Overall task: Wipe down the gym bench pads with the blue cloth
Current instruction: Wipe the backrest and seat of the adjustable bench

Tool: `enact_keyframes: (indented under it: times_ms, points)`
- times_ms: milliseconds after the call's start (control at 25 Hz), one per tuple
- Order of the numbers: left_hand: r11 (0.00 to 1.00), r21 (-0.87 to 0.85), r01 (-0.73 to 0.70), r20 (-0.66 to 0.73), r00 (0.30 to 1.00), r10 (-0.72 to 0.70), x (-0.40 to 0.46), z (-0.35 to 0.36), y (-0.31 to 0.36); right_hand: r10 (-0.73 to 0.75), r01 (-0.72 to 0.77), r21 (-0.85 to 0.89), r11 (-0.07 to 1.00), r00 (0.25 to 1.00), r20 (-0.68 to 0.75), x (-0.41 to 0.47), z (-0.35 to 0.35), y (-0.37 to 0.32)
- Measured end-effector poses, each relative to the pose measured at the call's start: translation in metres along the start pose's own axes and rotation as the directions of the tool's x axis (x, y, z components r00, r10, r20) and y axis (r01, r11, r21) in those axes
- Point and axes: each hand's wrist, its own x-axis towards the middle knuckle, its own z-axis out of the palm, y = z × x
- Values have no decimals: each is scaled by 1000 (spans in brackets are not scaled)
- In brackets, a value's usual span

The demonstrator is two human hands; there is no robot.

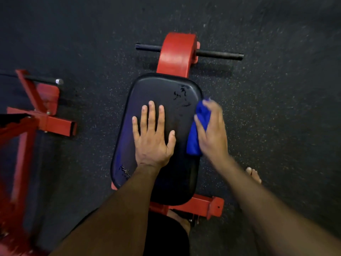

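A black bench pad (166, 89) lies lengthwise in the middle of the view, with cracked patches at its far right and near left corners. My left hand (153, 137) rests flat on the pad's middle, fingers straight and spread. My right hand (212, 130) grips the blue cloth (198, 130) against the pad's right edge; the hand is blurred. The cloth hangs partly over the pad's side.
The pad sits on a red frame (175, 54) with a black crossbar (219, 54) at the far end and a red bracket (206, 206) near me. Another red machine (36, 115) stands at the left. Dark speckled rubber floor surrounds it. My bare foot (254, 175) stands right.
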Motion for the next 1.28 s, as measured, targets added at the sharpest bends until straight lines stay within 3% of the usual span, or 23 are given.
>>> enact_keyframes:
  times_ms: [120, 200, 280, 480, 640, 760, 1000, 1160, 1280]
  points:
    - [1000, 6, 7, -9, 1000, -7, 0, -1, 2, -83, 87, -76, 993, 994, 66, 94, -8, -14]
    - [1000, 5, 9, -9, 1000, -9, 0, -1, 2, -139, 158, -90, 983, 972, 192, 116, -12, -15]
    - [1000, -7, 7, -10, 1000, -7, 0, -1, 2, -192, 206, -53, 977, 963, 190, 111, -15, -8]
    - [1000, -22, 6, -11, 1000, -7, -1, -1, 1, -65, 66, -74, 995, 998, 17, 0, -4, 8]
    - [1000, -14, 18, -3, 1000, -18, -1, -3, 2, 20, -12, -109, 994, 997, 78, -108, 4, 9]
    - [1000, -6, 15, 1, 1000, -15, 0, -2, 2, 44, -32, -103, 994, 991, 123, -133, 3, 10]
    - [1000, -4, 18, 6, 1000, -18, 0, -1, 2, 4, -7, -107, 994, 1000, -31, 0, 0, -3]
    - [1000, 4, 22, 15, 1000, -22, -2, -3, 2, -177, 187, -194, 963, 982, 70, 70, -12, -9]
    - [1000, 2, 25, 19, 1000, -25, -3, -3, 4, -206, 224, -183, 957, 972, 111, 78, -16, -4]
